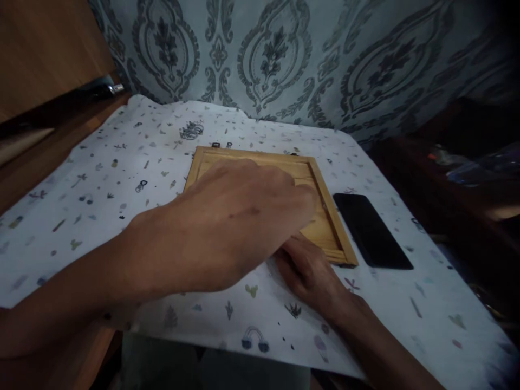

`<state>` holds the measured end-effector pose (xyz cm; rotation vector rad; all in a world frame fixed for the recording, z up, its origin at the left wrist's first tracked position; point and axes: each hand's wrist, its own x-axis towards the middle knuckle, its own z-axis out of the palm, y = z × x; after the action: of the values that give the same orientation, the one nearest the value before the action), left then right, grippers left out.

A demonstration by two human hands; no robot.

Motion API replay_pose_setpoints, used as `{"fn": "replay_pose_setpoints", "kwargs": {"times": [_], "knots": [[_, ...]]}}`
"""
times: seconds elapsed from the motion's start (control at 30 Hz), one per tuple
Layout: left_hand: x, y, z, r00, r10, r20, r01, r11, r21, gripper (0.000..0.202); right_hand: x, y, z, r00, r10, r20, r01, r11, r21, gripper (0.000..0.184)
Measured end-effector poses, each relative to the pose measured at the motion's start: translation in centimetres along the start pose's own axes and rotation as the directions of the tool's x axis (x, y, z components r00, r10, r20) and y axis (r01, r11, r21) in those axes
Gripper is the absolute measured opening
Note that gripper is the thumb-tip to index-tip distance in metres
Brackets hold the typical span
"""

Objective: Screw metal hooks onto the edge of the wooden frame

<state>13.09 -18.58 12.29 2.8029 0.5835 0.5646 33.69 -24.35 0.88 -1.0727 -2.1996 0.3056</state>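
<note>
A shallow wooden frame or tray (327, 203) with a raised rim lies on the patterned cloth in front of me. My left hand (239, 214) reaches across it from the left, back upward and fingers curled down, covering much of its inside. From the lower right comes my right hand (306, 268), close to the tray's front edge and partly beneath my left hand. Its visible thumb and finger are bent; the fingertips are hidden. What either hand grips, if anything, cannot be seen. The left hand is slightly blurred.
Just right of the tray lies a black smartphone (371, 230). A small dark tangled heap (190, 130) rests farther back on the white printed tablecloth (252, 325). Behind the table is a patterned wall (219, 54); brown wooden furniture (49, 49) stands at the left.
</note>
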Motion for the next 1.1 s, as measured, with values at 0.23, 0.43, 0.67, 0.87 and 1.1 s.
{"fn": "replay_pose_setpoints", "kwargs": {"times": [0.23,0.43,0.67,0.87,1.1], "knots": [[0.6,0.3,-0.3,0.99,0.077,0.12,-0.091,0.989,0.113,0.019,-0.2,0.3,0.3,1.0,-0.007,-0.028,0.007,1.0,0.014,0.041],[0.8,0.0,0.1,0.99,0.092,0.106,-0.091,0.996,-0.011,0.02,-0.2,0.2,0.3,0.999,-0.024,-0.034,0.023,1.0,-0.009,0.042],[1.8,0.7,2.1,0.994,-0.089,0.063,0.11,0.801,-0.589,0.024,0.0,0.2,0.4,0.998,-0.033,-0.06,0.033,0.999,0.005,0.04],[2.8,0.9,4.1,0.953,-0.301,-0.023,0.15,0.538,-0.829,0.029,-0.2,0.2,0.3,1.0,-0.014,-0.027,0.014,1.0,0.007,0.039],[3.6,-1.4,4.7,0.977,-0.209,-0.036,0.033,0.318,-0.948,0.03,-0.3,0.4,0.2,0.999,0.031,0.025,-0.032,0.999,0.028,0.04]]}}
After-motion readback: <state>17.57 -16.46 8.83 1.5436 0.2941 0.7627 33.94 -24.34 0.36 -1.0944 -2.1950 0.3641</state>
